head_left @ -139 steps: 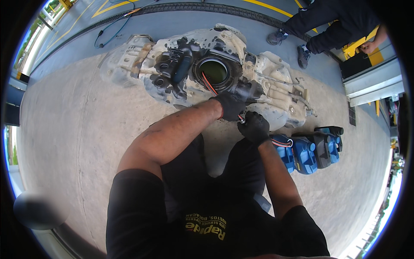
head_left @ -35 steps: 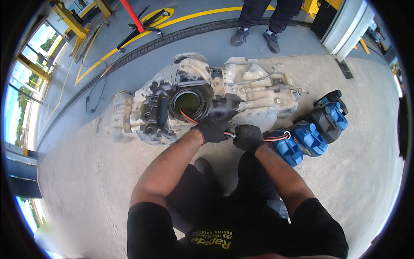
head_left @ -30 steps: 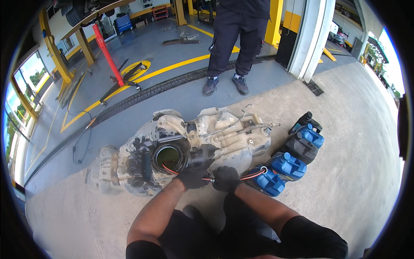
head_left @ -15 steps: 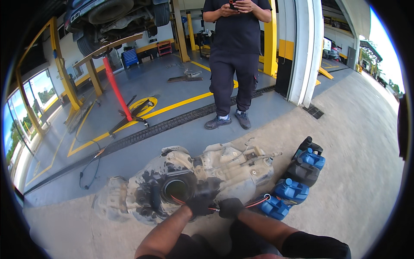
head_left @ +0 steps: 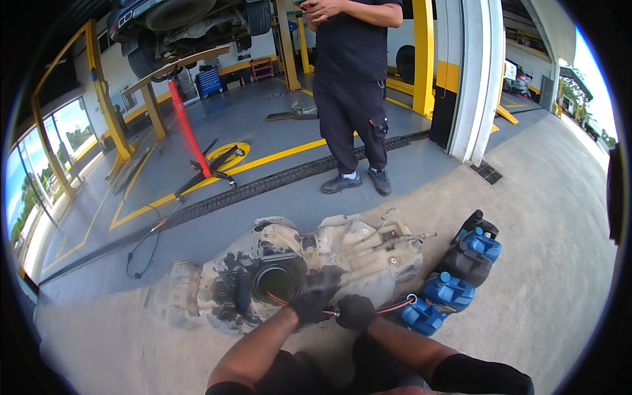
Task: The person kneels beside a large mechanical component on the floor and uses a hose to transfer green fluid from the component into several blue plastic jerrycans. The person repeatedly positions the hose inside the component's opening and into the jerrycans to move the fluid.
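A dirty beige fuel tank (head_left: pixel 368 266) with dark wet patches lies on the concrete in front of me. A thin red hose (head_left: pixel 394 307) dips into its round opening (head_left: pixel 273 280), runs through both hands and reaches the neck of a blue jug (head_left: pixel 422 319) at the right. My left hand (head_left: pixel 311 307), in a black glove, is closed around the hose beside the opening. Just right of it, my gloved right hand (head_left: pixel 356 312) grips the same hose. A small metal fitting shows on the hose between the hands; the fingers are partly hidden.
More blue and black jugs (head_left: pixel 449 289) stand right of the tank. A person (head_left: pixel 359 72) stands beyond it, holding a phone. A floor drain grate (head_left: pixel 263 176) crosses behind. Farther back are a red jack stand (head_left: pixel 189 135) and a raised vehicle (head_left: pixel 178 29).
The view has shifted slightly, so the scene sits a little farther right. The standing person has turned, the phone now toward the left. Both my hands stay on the hose.
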The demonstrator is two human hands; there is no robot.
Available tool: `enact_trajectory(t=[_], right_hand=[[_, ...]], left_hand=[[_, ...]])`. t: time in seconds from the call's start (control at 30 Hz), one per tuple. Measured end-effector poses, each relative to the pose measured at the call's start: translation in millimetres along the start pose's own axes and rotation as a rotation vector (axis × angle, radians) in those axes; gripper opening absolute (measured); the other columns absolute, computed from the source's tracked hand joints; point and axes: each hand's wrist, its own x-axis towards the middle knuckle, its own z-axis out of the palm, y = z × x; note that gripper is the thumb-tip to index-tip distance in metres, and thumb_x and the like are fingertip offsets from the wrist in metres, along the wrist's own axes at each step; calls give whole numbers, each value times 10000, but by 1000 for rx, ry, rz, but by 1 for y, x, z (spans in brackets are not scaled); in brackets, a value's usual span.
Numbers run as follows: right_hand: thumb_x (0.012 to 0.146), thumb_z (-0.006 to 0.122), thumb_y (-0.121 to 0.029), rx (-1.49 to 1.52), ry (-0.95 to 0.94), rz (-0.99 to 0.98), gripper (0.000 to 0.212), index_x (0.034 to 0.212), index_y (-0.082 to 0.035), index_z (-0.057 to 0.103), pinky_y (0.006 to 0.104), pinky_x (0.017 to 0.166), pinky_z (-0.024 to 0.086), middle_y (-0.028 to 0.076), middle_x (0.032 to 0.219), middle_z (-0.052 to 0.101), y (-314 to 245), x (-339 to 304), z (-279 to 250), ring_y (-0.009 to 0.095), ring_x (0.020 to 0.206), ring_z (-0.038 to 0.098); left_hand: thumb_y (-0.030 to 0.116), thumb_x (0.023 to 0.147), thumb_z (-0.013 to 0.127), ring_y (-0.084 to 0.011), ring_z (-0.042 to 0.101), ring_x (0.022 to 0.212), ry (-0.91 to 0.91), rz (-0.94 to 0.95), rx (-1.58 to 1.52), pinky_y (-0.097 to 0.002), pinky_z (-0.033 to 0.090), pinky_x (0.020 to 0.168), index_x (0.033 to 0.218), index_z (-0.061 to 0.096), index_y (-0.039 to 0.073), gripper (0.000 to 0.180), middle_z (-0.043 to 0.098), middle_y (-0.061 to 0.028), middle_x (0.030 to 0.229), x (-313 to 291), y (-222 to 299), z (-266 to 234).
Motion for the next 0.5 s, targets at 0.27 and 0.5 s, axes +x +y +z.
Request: enact_trajectory(t=[0.27, 0.5], right_hand=[[859, 686, -328, 26, -138, 27, 262, 968, -94, 732, 553, 751, 595, 180, 916, 735, 1, -4, 5, 394, 848, 753], [847, 660, -283, -4, -262, 27, 214, 882, -124, 798, 527, 771, 602, 158, 863, 779, 2, 7, -8, 360, 830, 773]], left_hand=[[396, 975, 707, -477, 716, 1149, -220, -103, -105, -552, 573, 987, 1729, 223, 127, 936, 722, -308, 1251, 1, 11, -8], [444, 973, 670, -311, 746, 1085, -361, -164, -26, -474, 570, 924, 1225, 728, 214, 346, 766, -116, 1170, 4, 29, -43]])
